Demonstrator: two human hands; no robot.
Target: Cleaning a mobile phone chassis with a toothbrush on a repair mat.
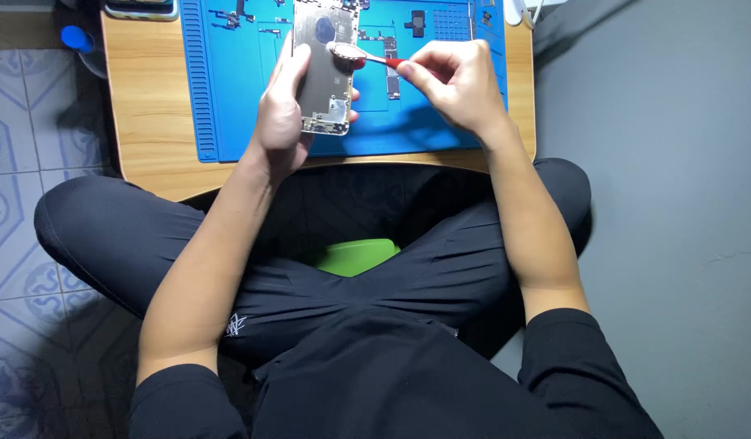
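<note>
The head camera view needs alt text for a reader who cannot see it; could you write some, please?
Left hand holds an opened phone housing above a blue work mat; right hand presses a red-handled tool to it. The person sits cross-legged at a low wooden table.

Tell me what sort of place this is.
Probably a home phone-repair spot on the floor: a low wooden table carries a blue repair mat strewn with small parts. The left hand holds an opened phone housing; the right hand works it with a red-handled tool.
</note>
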